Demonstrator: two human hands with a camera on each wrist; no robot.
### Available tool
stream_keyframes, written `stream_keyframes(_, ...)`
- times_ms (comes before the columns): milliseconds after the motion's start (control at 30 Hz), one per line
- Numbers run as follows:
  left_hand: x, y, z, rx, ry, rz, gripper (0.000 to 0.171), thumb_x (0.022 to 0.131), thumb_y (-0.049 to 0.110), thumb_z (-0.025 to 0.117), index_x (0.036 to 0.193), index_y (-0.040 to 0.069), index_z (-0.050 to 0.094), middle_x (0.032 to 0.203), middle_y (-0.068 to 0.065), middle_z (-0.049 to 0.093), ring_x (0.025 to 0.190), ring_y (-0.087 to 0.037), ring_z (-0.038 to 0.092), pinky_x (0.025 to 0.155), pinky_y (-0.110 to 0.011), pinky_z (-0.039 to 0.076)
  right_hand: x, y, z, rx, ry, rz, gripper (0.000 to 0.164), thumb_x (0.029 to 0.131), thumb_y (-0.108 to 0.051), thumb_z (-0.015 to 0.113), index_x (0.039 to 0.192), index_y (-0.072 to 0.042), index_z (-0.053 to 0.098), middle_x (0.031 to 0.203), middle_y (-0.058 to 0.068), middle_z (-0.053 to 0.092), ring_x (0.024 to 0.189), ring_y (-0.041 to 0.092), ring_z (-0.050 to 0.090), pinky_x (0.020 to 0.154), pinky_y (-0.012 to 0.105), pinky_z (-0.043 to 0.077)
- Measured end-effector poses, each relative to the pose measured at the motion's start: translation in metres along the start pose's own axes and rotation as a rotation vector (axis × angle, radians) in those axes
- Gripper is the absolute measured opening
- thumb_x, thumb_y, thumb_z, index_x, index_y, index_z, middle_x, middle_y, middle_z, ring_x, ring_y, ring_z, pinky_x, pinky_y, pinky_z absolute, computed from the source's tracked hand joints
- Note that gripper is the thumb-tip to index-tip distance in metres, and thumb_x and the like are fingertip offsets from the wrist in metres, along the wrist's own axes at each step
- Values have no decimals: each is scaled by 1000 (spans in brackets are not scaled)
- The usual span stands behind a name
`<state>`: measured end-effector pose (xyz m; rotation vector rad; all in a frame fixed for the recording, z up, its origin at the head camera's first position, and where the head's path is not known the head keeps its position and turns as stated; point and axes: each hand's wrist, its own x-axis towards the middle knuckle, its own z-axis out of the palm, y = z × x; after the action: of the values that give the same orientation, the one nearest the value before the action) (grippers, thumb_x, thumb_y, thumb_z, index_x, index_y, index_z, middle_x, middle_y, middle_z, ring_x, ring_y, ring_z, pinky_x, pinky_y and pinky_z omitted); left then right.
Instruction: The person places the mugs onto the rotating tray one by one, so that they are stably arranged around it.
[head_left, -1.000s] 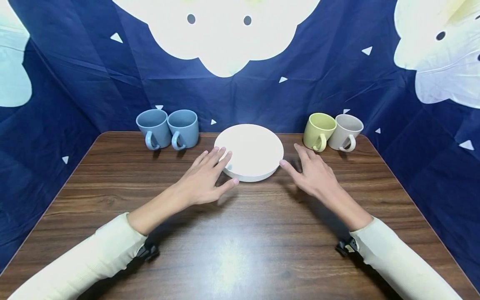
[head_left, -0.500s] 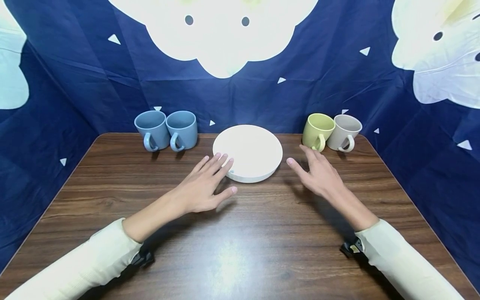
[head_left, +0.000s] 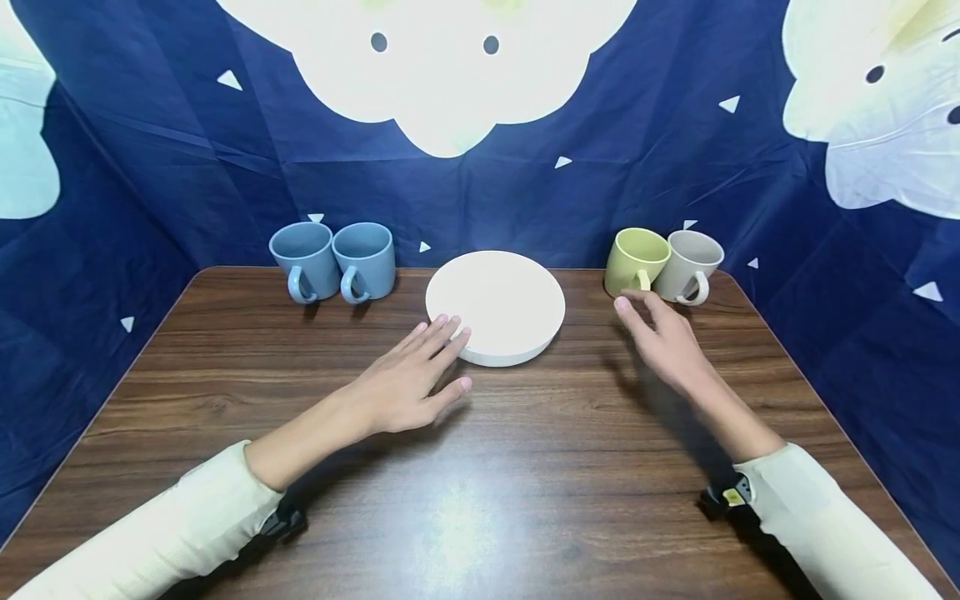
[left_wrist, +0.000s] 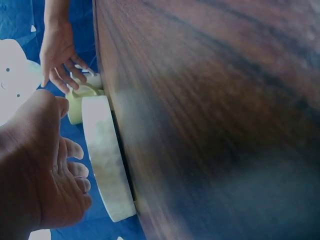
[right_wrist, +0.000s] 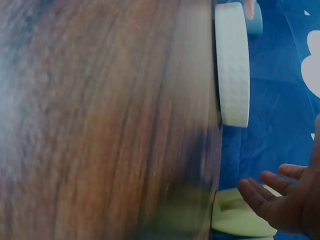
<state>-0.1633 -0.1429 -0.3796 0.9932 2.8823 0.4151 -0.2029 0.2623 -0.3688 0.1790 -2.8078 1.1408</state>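
Note:
My left hand (head_left: 408,379) is held over the near left side of a round white disc-shaped stand (head_left: 498,304), fingers spread and holding nothing. The stand's thick side wall (left_wrist: 107,160) shows beyond that palm in the left wrist view. On the right, my right hand (head_left: 667,342) is just in front of a green mug (head_left: 633,254), its fingers loosely bent, with fingertips right by the mug's handle. From the right wrist, the fingers (right_wrist: 265,200) overlap the green mug (right_wrist: 237,215). A pale grey mug (head_left: 686,262) stands against the green one on its right.
Two blue mugs (head_left: 303,258) stand side by side at the back left, handles toward me. All of this sits on a dark wood-grain table (head_left: 480,500). A blue cloth (head_left: 465,196) with white cloud shapes hangs directly behind the table's back edge.
My right hand has moved right, from beside the white stand to the green mug's handle, its fingers bending more. The left hand has drawn back slightly toward me. The mugs and stand stay put.

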Motion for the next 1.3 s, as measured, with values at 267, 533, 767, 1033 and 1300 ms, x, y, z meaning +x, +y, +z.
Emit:
stream_keyframes(267,0,-2,4,-8,-9,11,78,120,56,42,179,8,26,190,-17,18,179,-37,12,147,-58,13,4,9,-9,115,39,79,71,120,-59,41,154,0,61,144,28,71,116,29,71,90,16,56)
stream_keyframes(533,1,-3,3,4,-31,10,78,120,56,43,179,8,27,189,-15,20,179,-35,13,147,-58,13,13,17,-9,311,92,134,72,121,-54,41,157,7,56,154,32,64,108,-6,67,89,10,59)
stream_keyframes(767,1,-4,4,2,-51,-2,77,119,56,43,180,11,27,189,-10,20,179,-32,12,147,-56,10,19,22,-8,425,167,194,68,121,-50,45,156,7,53,144,18,65,109,-5,67,91,14,62)
stream_keyframes(1033,0,-6,3,-13,-57,13,77,120,57,40,180,11,26,190,-10,18,179,-31,11,147,-55,12,22,24,-10,562,164,203,41,120,-48,52,137,-12,60,121,-12,71,119,5,67,91,16,62)
stream_keyframes(1300,-1,-5,3,-30,-68,4,75,121,56,37,180,12,24,191,-9,15,179,-30,9,147,-54,11,26,32,-11,744,72,192,53,122,-44,47,147,1,57,105,-21,80,107,1,75,88,17,64)
